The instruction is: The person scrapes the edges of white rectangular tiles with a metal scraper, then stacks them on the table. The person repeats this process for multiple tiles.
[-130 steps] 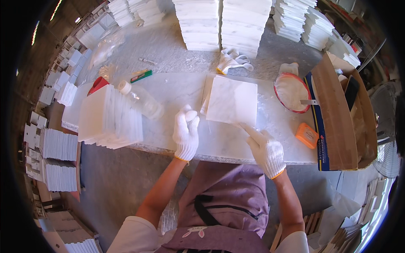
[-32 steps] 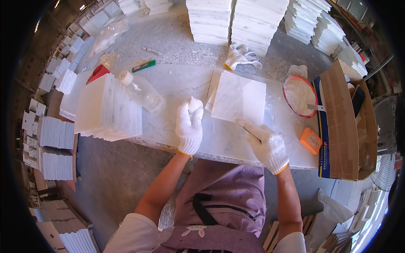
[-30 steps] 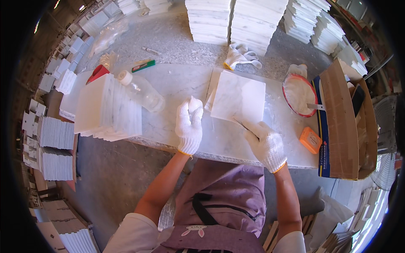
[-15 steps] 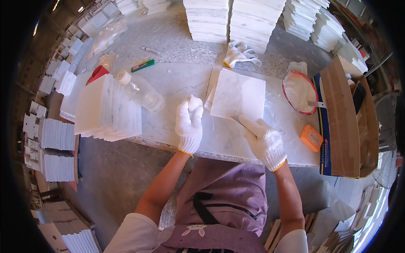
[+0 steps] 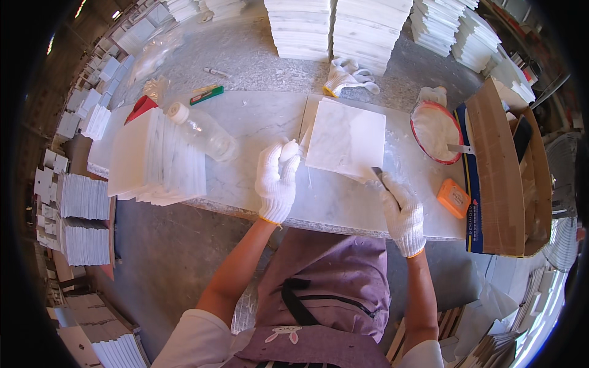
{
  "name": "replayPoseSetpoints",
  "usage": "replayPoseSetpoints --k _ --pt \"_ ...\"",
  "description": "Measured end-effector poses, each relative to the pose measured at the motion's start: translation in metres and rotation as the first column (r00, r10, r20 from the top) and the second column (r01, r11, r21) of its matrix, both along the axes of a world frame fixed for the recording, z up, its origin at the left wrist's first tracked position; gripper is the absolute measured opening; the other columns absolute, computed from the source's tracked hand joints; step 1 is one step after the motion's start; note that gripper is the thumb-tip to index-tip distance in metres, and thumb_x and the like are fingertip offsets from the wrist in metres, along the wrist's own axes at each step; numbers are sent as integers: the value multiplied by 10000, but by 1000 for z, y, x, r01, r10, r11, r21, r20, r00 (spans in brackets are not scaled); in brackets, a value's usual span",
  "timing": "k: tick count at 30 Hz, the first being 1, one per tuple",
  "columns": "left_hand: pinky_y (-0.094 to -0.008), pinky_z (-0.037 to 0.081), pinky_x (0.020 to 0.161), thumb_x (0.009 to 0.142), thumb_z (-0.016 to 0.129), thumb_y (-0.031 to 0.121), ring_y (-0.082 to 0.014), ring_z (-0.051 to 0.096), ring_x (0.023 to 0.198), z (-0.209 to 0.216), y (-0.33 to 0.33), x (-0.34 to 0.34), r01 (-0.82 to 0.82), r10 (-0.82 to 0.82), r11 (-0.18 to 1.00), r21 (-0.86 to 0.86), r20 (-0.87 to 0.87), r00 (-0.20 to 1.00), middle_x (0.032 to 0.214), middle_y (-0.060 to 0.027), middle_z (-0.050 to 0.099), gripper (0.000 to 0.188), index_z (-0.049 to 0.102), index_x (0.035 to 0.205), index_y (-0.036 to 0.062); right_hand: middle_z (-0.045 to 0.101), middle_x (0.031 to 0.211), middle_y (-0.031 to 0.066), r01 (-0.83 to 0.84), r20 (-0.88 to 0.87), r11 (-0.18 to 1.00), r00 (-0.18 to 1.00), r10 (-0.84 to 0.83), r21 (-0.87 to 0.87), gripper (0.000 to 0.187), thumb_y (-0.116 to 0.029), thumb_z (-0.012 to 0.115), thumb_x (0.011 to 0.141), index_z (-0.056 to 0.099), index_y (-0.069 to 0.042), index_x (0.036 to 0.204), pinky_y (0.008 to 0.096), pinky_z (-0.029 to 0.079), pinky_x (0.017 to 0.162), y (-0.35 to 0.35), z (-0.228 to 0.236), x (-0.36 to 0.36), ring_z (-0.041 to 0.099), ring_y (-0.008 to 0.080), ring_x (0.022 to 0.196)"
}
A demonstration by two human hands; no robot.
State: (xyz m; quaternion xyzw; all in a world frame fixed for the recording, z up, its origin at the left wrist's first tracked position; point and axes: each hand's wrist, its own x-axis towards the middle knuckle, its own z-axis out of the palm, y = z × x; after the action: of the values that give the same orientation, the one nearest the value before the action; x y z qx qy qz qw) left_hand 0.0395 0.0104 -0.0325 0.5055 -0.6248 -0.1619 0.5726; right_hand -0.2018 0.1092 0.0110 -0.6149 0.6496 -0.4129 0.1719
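Note:
Both my hands wear white knit gloves with yellow cuffs. My left hand (image 5: 277, 178) is closed beside the left edge of a square white marble tile (image 5: 348, 135); something whitish seems to be at its fingertips, but I cannot make it out against the glove. In my right hand (image 5: 402, 211) is a small scraper, its dark flat blade (image 5: 377, 174) pointing up and left near the tile's lower right corner. The tile lies over other thin white pieces on the marble worktop (image 5: 257, 122). Right of it sits a red-rimmed bowl of white paste (image 5: 434, 132) with another blade resting on its rim.
A row of upright white tiles (image 5: 161, 156) stands on the left, a clear bottle (image 5: 208, 135) leaning beside it. An orange box (image 5: 453, 197) and an open cardboard box (image 5: 497, 178) are at the right. A spare glove (image 5: 351, 78) lies before tall tile stacks (image 5: 368, 37).
My right hand has moved right with the scraper, away from the tile's lower edge, and its blade now points more upward. My left hand has shifted slightly; the tile is nearly where it was.

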Motion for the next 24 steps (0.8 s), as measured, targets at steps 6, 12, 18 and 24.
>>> replayPoseSetpoints --k 6,12,18,24 --pt "-356 491 918 870 707 103 -274 602 1073 8 7 3 -33 82 989 -144 344 935 1175 -102 630 349 656 1215 87 692 1120 209 242 43 953 970 -238 -181 316 -49 659 879 675 8 1189 367 519 887 -4 -36 -1 672 339 1000" --pt "-407 461 910 835 711 186 -271 595 1077 13 10 1 -18 209 951 -308 599 773 1166 -47 636 396 677 1229 175 681 1157 216 267 48 952 964 -262 -149 323 -48 656 882 669 10 1199 366 513 914 -2 -38 0 669 330 1034" --pt "-422 449 893 820 675 182 -253 586 1093 18 8 2 48 264 920 -389 705 658 1151 -24 620 401 681 1220 213 684 1159 210 248 32 951 969 -246 -184 322 -61 649 898 660 22 1208 356 508 924 -2 -37 -1 669 308 1052" --pt "-429 447 889 809 651 158 -254 578 1104 22 8 0 101 250 915 -390 747 616 1144 -17 611 399 679 1202 217 681 1173 207 242 52 955 970 -237 -169 310 -60 649 897 667 20 1196 360 501 942 -1 -34 0 664 319 1067"
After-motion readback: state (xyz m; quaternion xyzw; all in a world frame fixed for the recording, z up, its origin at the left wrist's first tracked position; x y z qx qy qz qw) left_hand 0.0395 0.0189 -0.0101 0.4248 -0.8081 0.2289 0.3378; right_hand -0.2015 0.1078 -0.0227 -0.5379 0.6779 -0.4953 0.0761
